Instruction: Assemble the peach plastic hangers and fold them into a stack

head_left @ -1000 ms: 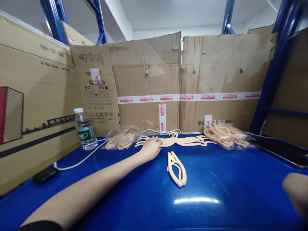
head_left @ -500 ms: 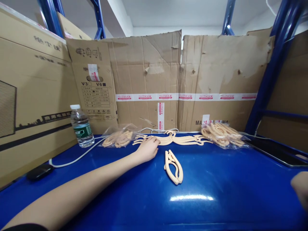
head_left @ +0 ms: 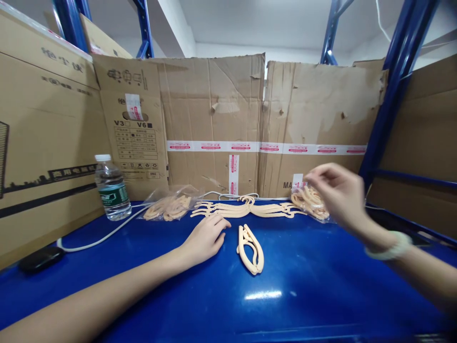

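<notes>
My left hand point(head_left: 206, 238) rests on the blue table, its fingers loosely bent and apart, holding nothing. Just beyond its fingertips lie several beige clothes hangers point(head_left: 228, 210), unfolded and laid together with their hooks toward the back. To the right of that hand, a folded beige hanger point(head_left: 260, 259) lies by itself. My right hand point(head_left: 337, 193), smeared by motion, is raised in front of the clear bag of folded hangers point(head_left: 307, 200) on the right and partly covers it. Whether its bent fingers hold anything cannot be made out.
Another bag of folded hangers point(head_left: 171, 206) lies at the back left. Beside it stands a water bottle point(head_left: 113, 190); a white cable point(head_left: 107, 241) runs past to a black mouse-like object point(head_left: 41, 258). Cardboard sheets point(head_left: 214, 105) wall the back. A dark flat device sits behind my right wrist.
My left hand has drawn back from the unfolded hangers toward me. My right hand has come in from the right edge, up to the right bag. The view has shifted slightly.
</notes>
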### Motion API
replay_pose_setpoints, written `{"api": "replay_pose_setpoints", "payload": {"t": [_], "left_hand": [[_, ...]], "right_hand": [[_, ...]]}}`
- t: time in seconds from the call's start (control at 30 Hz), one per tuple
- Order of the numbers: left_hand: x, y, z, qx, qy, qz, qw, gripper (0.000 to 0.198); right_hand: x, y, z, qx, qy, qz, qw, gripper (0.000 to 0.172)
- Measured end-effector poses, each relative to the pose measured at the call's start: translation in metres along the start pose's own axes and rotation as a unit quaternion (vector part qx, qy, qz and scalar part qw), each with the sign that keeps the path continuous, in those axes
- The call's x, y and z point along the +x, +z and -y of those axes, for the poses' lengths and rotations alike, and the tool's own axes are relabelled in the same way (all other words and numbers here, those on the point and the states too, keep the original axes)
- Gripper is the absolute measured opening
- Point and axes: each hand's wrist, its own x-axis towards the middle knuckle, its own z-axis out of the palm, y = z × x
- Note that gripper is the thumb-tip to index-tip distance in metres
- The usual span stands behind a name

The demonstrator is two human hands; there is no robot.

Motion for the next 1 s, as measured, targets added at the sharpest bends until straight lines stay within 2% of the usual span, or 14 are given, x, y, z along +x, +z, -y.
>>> {"api": "replay_pose_setpoints", "payload": {"t": [0.1,0.17,0.2,0.3,0.63,0.83,1.0], "left_hand": [[-0.002,0.002,0.0,0.011,0.013,-0.004,1.0,0.026],[-0.002,0.003,0.001,0.01,0.021,-0.003,1.0,0.026],[-0.002,0.003,0.001,0.009,0.024,-0.004,1.0,0.026],[-0.003,0.005,0.002,0.009,0.028,-0.009,1.0,0.025],[-0.005,0.009,0.006,-0.007,0.034,-0.014,0.999,0.024],[-0.006,0.007,0.005,-0.018,0.035,-0.01,0.999,0.024],[-0.005,0.007,0.004,-0.028,0.033,-0.007,0.999,0.025]], "right_hand": [[-0.018,0.032,-0.041,-0.013,0.017,0.088,0.996,0.031],[-0.031,0.047,-0.068,-0.043,0.021,0.159,0.986,0.026],[-0.037,0.051,-0.08,-0.051,0.022,0.194,0.979,0.025],[-0.046,0.054,-0.099,-0.082,0.019,0.24,0.967,0.023],[-0.051,0.053,-0.098,-0.146,-0.07,0.34,0.926,0.02],[-0.056,0.056,-0.103,-0.138,-0.071,0.339,0.928,0.026],[-0.054,0.056,-0.097,-0.107,-0.048,0.354,0.928,0.011]]}}
